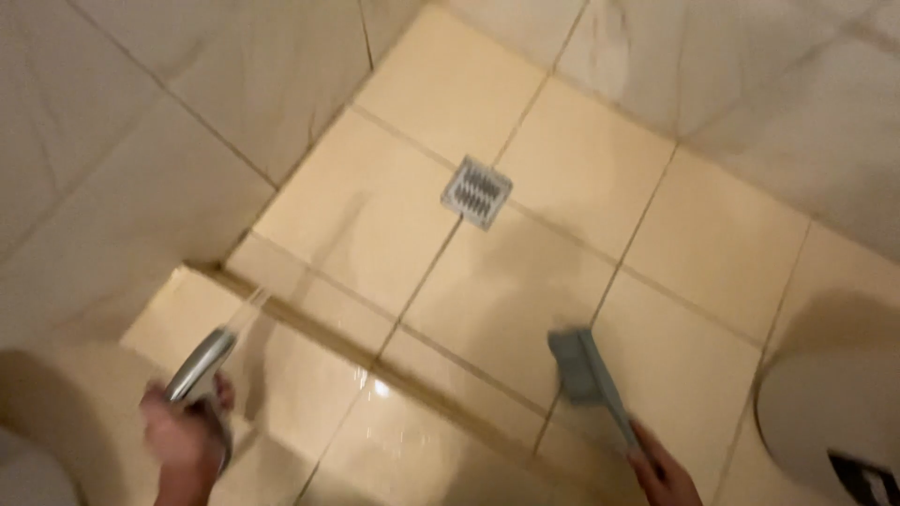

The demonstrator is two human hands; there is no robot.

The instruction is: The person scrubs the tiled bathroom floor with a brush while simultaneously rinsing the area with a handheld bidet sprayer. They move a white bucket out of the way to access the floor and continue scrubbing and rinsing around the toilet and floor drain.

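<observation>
Beige tiled floor (581, 169), drain grate (476, 192) well ahead, between both hands. Left hand (183, 436) grips spray head (202, 365), water aimed forward. Right hand (666, 473) grips grey brush (591, 379), long axis pointing up-left, nearer the drain.

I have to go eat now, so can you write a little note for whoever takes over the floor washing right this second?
Left hand: gripping the silver spray head, which sends water toward the raised tile step.
Right hand: gripping the grey brush, bristle end down on the floor tiles.
The square metal drain sits further up the floor, uncovered.
Done: tiles by the step shine wet.
Left: I cannot tell which tiles are scrubbed; those around the drain look dull.
</observation>
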